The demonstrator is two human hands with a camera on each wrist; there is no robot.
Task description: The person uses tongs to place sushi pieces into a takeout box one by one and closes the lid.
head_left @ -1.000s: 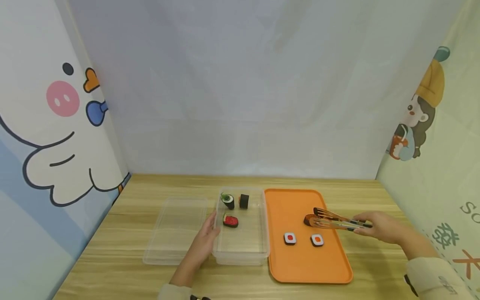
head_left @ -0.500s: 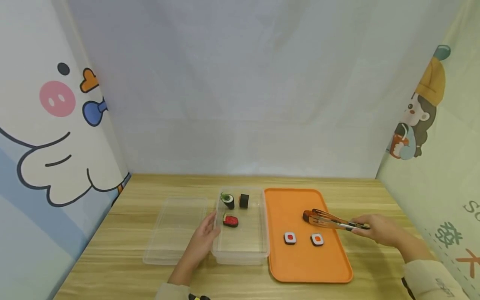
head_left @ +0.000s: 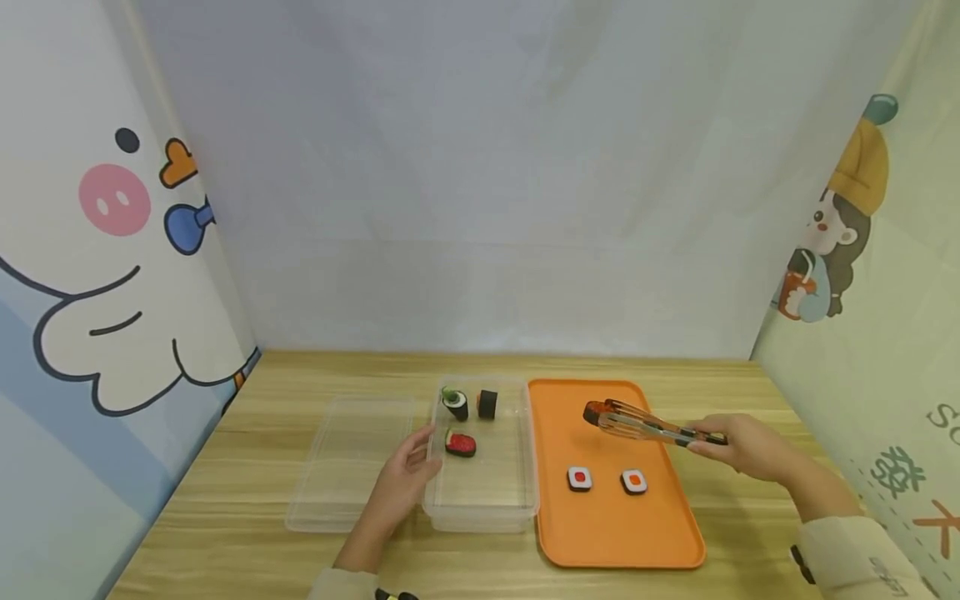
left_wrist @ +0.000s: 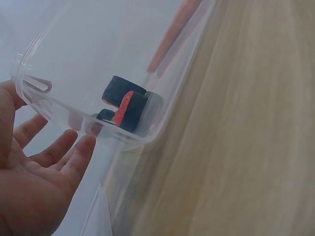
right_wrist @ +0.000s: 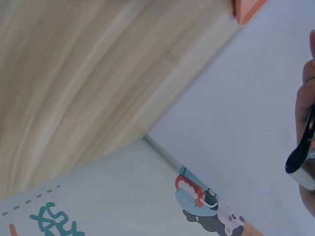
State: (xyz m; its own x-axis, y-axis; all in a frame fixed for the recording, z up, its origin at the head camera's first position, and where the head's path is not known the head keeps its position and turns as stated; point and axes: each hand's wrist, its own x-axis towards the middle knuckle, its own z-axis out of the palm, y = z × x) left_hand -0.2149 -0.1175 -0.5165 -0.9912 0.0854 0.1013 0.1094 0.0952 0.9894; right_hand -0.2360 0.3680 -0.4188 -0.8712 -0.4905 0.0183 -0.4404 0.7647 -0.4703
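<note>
My right hand (head_left: 750, 446) grips the tongs (head_left: 645, 422), whose handle end (right_wrist: 300, 164) shows at the edge of the right wrist view. Between their tips is a dark sushi piece with an orange top (head_left: 596, 413), held above the orange tray (head_left: 622, 533). On that tray lie a white sushi roll with a red centre (head_left: 580, 478) and another with an orange centre (head_left: 633, 481). My left hand (head_left: 402, 475) rests at the left wall of the clear plastic box (head_left: 483, 510), fingers (left_wrist: 78, 160) fairly straight. Inside are a green-topped roll (head_left: 456, 405), a black-wrapped piece (head_left: 487, 404) and a red-topped sushi (head_left: 461, 443).
A clear lid (head_left: 352, 462) lies flat on the wooden table (head_left: 225, 492), left of the box. The box and tray stand side by side. A pale cloth wall (head_left: 480, 208) closes off the back, with printed panels on both sides.
The tongs have closed on the dark sushi piece and lifted it off the tray, moving up and slightly left. My left hand stays by the box wall.
</note>
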